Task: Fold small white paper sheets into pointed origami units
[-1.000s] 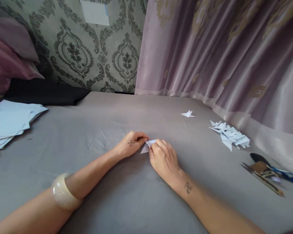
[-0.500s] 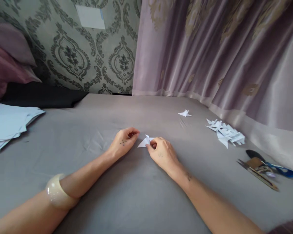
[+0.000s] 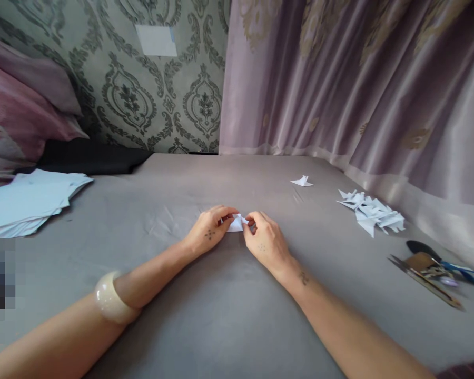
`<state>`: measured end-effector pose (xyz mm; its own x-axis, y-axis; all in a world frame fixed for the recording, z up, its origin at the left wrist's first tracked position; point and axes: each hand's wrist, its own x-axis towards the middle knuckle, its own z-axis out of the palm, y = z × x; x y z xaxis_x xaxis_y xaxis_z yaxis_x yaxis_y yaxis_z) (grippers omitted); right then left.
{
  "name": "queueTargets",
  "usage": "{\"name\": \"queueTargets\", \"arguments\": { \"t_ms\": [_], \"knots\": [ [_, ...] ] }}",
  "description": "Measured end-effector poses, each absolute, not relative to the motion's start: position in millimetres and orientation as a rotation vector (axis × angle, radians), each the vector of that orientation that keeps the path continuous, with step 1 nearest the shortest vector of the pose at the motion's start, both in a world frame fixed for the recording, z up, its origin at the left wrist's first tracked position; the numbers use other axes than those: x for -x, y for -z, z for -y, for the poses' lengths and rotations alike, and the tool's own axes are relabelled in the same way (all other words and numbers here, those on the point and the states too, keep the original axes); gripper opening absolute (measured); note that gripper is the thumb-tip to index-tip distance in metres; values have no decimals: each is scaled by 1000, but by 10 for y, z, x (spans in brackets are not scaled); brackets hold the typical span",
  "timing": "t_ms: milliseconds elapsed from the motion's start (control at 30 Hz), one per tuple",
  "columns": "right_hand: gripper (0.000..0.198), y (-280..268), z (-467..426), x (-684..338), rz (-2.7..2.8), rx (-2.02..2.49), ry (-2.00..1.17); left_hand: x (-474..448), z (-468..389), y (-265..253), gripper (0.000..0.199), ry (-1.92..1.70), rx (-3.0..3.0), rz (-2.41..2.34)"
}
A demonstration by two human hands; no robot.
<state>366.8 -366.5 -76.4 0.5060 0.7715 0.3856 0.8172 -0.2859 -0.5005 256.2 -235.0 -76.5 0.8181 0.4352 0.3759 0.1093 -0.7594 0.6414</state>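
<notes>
A small folded white paper crane [image 3: 235,226] is between my two hands, just above or on the grey sheet. My left hand [image 3: 208,226] pinches its left side between thumb and fingertips, and these cover part of it. On the other side my right hand [image 3: 266,236] has thumb and forefinger closed on the crane's right part, partly hidden by the fingers. A cream bangle [image 3: 114,300] circles my left forearm.
One more paper crane [image 3: 302,181] stands farther back. To its right lies a pile of folded cranes [image 3: 373,211]. Nearer are scissors [image 3: 464,273] and a thin pointed tool [image 3: 428,284]. A stack of white paper [image 3: 35,197] lies at left. A curtain [image 3: 296,89] hangs behind.
My left hand has moved right and taken hold of the crane's left side; before, it was apart from it. My right hand keeps its hold. The view has shifted slightly.
</notes>
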Motion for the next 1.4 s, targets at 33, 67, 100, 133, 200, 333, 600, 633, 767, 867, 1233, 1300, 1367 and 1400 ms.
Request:
{"name": "queueTargets", "arguments": {
  "t_ms": [33,67,100,133,200,333,600,633,767,867,1233,1300,1367,1400],
  "knots": [
    [8,767,3664,-3664,1317,2096,112,-2586,2333,772,24,-713,-2400,-370],
    [9,769,3662,-3659,1337,2100,130,-2611,2315,777,24,-730,-2428,-332],
    [10,771,3660,-3655,1354,2106,143,-2636,2299,783,24,-742,-2456,-292],
    [10,773,3657,-3650,1368,2113,153,-2659,2286,788,24,-750,-2481,-255],
    [11,776,3650,-3642,1385,2132,168,-2694,2269,800,23,-755,-2518,-196],
    [10,781,3637,-3634,1407,2145,191,-2721,2259,812,22,-751,-2518,-139],
    [12,806,3624,-3641,1424,2148,246,-2740,2221,822,21,-723,-2497,-118],
    [12,809,3624,-3641,1429,2149,253,-2743,2217,825,22,-720,-2497,-114],
    [13,808,3617,-3634,1436,2177,271,-2744,2213,826,22,-717,-2493,-100],
    [13,792,3606,-3623,1426,2204,282,-2738,2222,821,23,-710,-2496,-104],
    [10,773,3686,-3630,1275,2225,200,-2729,2198,836,26,-700,-2527,-107],
    [15,770,3703,-3664,1251,2196,143,-2721,2202,828,25,-691,-2529,-111],
    [17,768,3707,-3696,1270,2147,99,-2702,2216,811,21,-701,-2514,-144],
    [16,767,3706,-3709,1278,2132,84,-2687,2228,798,19,-711,-2499,-181]
  ]
}}
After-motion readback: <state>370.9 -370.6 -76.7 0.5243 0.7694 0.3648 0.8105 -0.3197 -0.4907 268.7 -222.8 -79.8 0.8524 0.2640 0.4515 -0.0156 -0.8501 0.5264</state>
